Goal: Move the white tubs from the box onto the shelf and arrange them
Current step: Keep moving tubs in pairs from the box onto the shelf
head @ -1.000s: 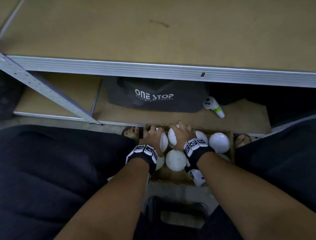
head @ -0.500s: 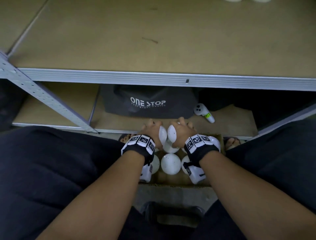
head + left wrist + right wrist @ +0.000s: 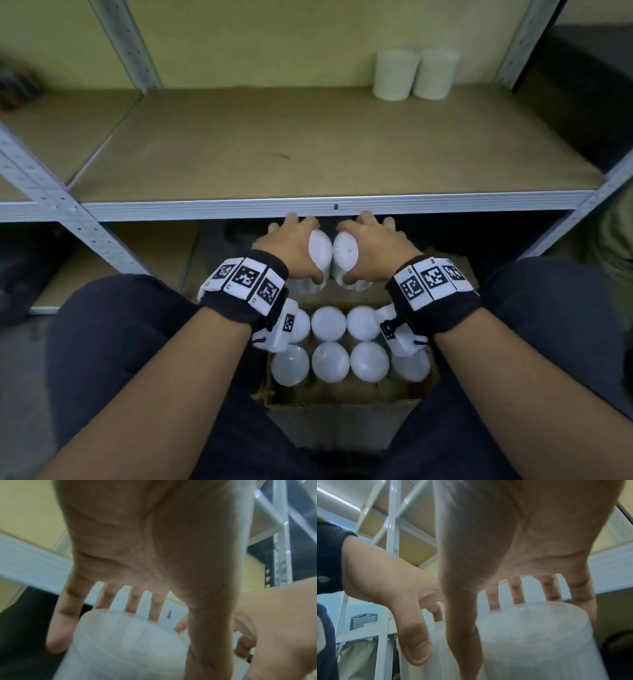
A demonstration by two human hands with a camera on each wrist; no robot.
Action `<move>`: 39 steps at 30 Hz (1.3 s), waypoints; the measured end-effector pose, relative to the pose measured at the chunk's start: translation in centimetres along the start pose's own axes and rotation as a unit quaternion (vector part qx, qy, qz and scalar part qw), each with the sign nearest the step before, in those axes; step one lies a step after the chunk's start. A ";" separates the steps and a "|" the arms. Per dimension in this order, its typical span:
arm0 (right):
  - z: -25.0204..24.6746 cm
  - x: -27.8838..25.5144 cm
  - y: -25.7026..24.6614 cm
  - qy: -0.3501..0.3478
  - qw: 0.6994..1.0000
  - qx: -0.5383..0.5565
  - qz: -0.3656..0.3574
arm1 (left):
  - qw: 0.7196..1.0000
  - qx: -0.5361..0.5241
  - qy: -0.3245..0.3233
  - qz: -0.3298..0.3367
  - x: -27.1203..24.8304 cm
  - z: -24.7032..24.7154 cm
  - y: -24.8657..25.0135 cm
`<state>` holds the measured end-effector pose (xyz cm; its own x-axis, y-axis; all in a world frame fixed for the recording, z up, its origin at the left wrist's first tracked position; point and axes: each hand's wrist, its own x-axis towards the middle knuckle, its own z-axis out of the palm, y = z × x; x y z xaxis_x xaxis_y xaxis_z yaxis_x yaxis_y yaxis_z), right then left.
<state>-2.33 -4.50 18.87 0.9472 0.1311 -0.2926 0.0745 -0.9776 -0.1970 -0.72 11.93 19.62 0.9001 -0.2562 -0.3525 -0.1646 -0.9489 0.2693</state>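
Note:
My left hand (image 3: 297, 246) grips a white tub (image 3: 319, 249) by its top, fingers and thumb wrapped round it (image 3: 126, 642). My right hand (image 3: 368, 245) grips a second white tub (image 3: 346, 251) the same way (image 3: 534, 635). Both tubs hang side by side just below the shelf's metal front edge (image 3: 335, 205), above the far end of the cardboard box (image 3: 342, 407). Several more white tubs (image 3: 330, 361) stand in rows in the box between my knees. Two white tubs (image 3: 414, 73) stand together at the back right of the shelf board (image 3: 274, 147).
Grey metal uprights (image 3: 61, 205) frame the shelf at left and right (image 3: 579, 209). A lower shelf (image 3: 161, 253) runs under the board, dark beneath. My dark-trousered legs (image 3: 120, 342) flank the box.
Both hands have lifted their tubs up out of the box to just under the shelf edge. The head view has tilted up, so the shelf's back with two tubs shows.

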 end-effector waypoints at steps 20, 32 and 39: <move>-11.1 1.0 0.5 0.206 0.972 0.111 0.019 | 0.979 -0.070 0.190 0.035 2.7 -10.6 2.9; -9.9 4.4 1.8 0.238 0.963 0.127 0.008 | 0.967 -0.086 0.230 0.062 5.0 -9.4 2.4; -9.0 2.4 0.9 0.304 0.949 0.079 -0.019 | 0.931 -0.089 0.329 0.130 3.0 -7.8 2.1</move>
<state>2.82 -6.56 26.36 0.9530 -0.0007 0.3029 0.1100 -0.9309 -0.3483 4.78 10.64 26.13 0.9012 -0.2485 0.3551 -0.3941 -0.8106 0.4331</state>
